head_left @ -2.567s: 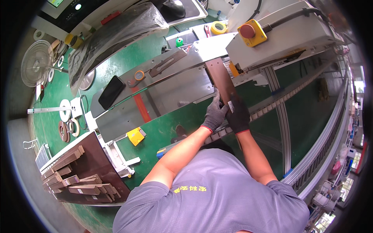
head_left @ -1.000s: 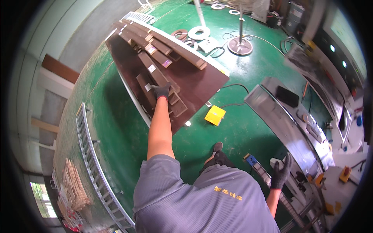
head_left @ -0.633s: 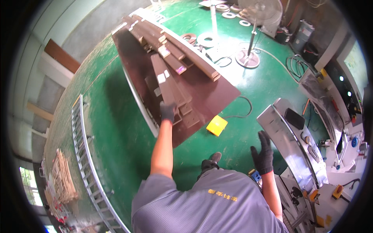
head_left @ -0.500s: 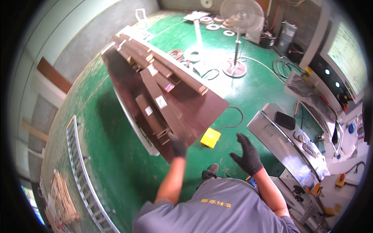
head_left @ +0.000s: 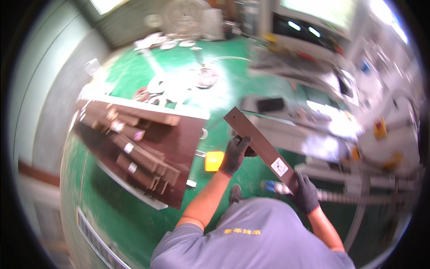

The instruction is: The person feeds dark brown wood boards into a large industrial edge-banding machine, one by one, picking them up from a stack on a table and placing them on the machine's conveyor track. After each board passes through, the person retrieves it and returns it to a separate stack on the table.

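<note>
A flat brown board strip (head_left: 257, 136) with a white printed label (head_left: 279, 167) is held in the air in front of me, slanting from upper left to lower right. My left hand (head_left: 234, 156), in a dark glove, grips its edge near the upper part. My right hand (head_left: 306, 193), gloved too, is closed round the lower end, hiding that end. To the left, more brown board strips (head_left: 139, 152) lie stacked on a large dark-red panel (head_left: 190, 148); some carry white labels.
A yellow box-shaped thing (head_left: 214, 161) sits on the green floor between the panel and my left hand. A machine with a pale metal bed (head_left: 286, 134) stands to the right, with a black object (head_left: 271, 105) on it. A ladder (head_left: 96, 244) lies at lower left.
My view has swung to the right. The left hand has come away from the stack with a board strip, and the right hand, spread and bare of any load before, now grips it too.
</note>
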A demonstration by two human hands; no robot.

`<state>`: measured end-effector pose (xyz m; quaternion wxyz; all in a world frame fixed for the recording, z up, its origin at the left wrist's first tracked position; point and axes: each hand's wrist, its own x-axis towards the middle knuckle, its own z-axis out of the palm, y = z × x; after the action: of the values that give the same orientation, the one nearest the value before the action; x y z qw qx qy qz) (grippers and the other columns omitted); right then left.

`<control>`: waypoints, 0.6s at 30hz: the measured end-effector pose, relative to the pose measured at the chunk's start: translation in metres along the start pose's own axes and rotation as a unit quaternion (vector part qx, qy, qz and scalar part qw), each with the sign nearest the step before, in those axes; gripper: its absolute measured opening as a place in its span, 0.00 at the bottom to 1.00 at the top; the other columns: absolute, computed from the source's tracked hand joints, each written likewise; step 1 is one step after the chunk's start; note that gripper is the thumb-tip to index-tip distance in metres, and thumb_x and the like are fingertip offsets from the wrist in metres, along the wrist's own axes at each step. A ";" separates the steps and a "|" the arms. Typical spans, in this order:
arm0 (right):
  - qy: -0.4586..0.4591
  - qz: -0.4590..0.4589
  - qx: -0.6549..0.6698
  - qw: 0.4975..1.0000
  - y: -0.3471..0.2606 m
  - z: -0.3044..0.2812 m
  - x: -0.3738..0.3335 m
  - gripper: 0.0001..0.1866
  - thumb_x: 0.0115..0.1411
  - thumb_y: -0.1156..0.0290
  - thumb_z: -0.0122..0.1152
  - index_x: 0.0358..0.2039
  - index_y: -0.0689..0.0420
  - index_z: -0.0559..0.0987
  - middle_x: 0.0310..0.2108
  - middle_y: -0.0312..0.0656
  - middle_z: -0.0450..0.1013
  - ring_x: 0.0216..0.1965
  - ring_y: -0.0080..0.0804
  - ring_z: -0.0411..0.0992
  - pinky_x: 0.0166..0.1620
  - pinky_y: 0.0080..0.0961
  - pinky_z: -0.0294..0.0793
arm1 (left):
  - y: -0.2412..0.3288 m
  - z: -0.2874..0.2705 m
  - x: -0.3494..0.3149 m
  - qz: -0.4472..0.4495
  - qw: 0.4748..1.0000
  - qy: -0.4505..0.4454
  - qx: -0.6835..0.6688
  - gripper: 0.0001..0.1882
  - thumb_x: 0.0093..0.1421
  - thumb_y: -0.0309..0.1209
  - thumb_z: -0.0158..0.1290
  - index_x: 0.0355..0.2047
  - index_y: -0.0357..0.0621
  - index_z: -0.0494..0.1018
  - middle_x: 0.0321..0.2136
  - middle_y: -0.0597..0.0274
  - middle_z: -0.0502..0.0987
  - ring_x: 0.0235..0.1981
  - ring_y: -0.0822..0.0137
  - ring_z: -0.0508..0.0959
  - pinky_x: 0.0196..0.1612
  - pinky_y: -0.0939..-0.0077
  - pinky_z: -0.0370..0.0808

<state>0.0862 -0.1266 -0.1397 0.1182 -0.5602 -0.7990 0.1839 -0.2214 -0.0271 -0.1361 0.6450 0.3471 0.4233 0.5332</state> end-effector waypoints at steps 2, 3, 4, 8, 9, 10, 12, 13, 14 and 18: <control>0.048 0.043 0.015 0.998 0.009 -0.003 -0.021 0.48 0.46 0.62 0.73 0.67 0.52 0.61 0.42 0.50 0.72 0.40 0.52 0.74 0.40 0.45 0.77 | -0.047 0.050 0.011 -0.087 0.994 -0.066 -0.019 0.20 0.69 0.42 0.50 0.47 0.34 0.72 0.36 0.55 0.81 0.35 0.64 0.84 0.42 0.70 0.83; 0.069 0.064 0.013 0.995 0.006 -0.006 -0.022 0.48 0.47 0.61 0.72 0.67 0.51 0.61 0.42 0.48 0.72 0.39 0.51 0.74 0.40 0.45 0.76 | -0.071 0.074 0.012 -0.125 0.987 -0.096 -0.030 0.20 0.69 0.42 0.51 0.47 0.33 0.72 0.36 0.55 0.80 0.35 0.63 0.84 0.42 0.69 0.83; 0.115 0.090 0.015 0.989 0.020 0.001 -0.026 0.46 0.48 0.60 0.71 0.67 0.49 0.62 0.41 0.47 0.72 0.39 0.49 0.75 0.40 0.45 0.76 | -0.104 0.096 0.018 -0.132 0.977 -0.161 -0.034 0.20 0.68 0.39 0.52 0.50 0.33 0.69 0.38 0.53 0.79 0.37 0.63 0.83 0.43 0.67 0.83; 0.196 0.247 -0.030 0.948 0.070 0.022 -0.056 0.40 0.49 0.57 0.68 0.64 0.46 0.68 0.35 0.45 0.72 0.36 0.46 0.74 0.40 0.44 0.74 | -0.177 0.202 0.014 -0.055 0.978 -0.189 0.074 0.35 0.65 0.28 0.53 0.67 0.33 0.49 0.45 0.52 0.76 0.43 0.65 0.80 0.40 0.69 0.82; 0.200 0.263 -0.030 0.943 0.078 0.023 -0.061 0.40 0.49 0.57 0.68 0.64 0.46 0.68 0.35 0.45 0.72 0.36 0.46 0.74 0.40 0.44 0.74 | -0.188 0.214 0.013 -0.050 0.963 -0.201 0.171 0.41 0.62 0.29 0.55 0.69 0.35 0.46 0.51 0.46 0.72 0.47 0.62 0.78 0.46 0.68 0.79; 0.198 0.289 -0.071 0.934 0.085 0.022 -0.063 0.38 0.50 0.57 0.67 0.63 0.47 0.70 0.33 0.46 0.72 0.36 0.46 0.74 0.40 0.44 0.72 | -0.198 0.225 0.011 -0.044 0.940 -0.212 0.264 0.46 0.59 0.30 0.56 0.71 0.36 0.42 0.57 0.40 0.69 0.51 0.58 0.77 0.51 0.67 0.76; 0.220 0.317 -0.092 0.918 0.108 0.028 -0.068 0.34 0.51 0.57 0.66 0.60 0.49 0.73 0.29 0.47 0.73 0.37 0.47 0.73 0.40 0.43 0.69 | -0.211 0.247 0.014 -0.029 0.925 -0.224 0.305 0.49 0.57 0.31 0.58 0.72 0.37 0.42 0.60 0.37 0.66 0.55 0.56 0.75 0.56 0.68 0.73; 0.220 0.321 -0.092 0.916 0.115 0.025 -0.064 0.34 0.51 0.57 0.66 0.60 0.49 0.73 0.29 0.47 0.73 0.37 0.47 0.73 0.40 0.43 0.69 | -0.220 0.253 0.022 -0.001 0.925 -0.218 0.312 0.49 0.55 0.32 0.58 0.71 0.36 0.44 0.63 0.36 0.63 0.58 0.55 0.73 0.59 0.69 0.70; 0.231 0.321 -0.088 0.914 0.121 0.022 -0.056 0.34 0.51 0.57 0.66 0.60 0.50 0.73 0.30 0.47 0.73 0.37 0.48 0.73 0.40 0.43 0.69 | -0.229 0.258 0.029 0.028 0.925 -0.210 0.317 0.49 0.53 0.32 0.59 0.71 0.36 0.46 0.65 0.35 0.61 0.60 0.54 0.71 0.62 0.71 0.67; 0.235 0.361 -0.022 0.902 0.162 0.025 -0.042 0.34 0.53 0.57 0.64 0.62 0.44 0.71 0.33 0.51 0.73 0.37 0.52 0.74 0.42 0.46 0.73 | -0.238 0.274 0.041 0.025 0.921 -0.224 0.319 0.48 0.52 0.31 0.60 0.70 0.36 0.49 0.61 0.37 0.66 0.56 0.56 0.76 0.58 0.70 0.72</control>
<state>0.2286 -0.1209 -0.2309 0.2154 -0.8398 -0.4947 0.0598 0.1265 -0.0315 -0.2471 0.5649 0.6550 0.4066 0.2940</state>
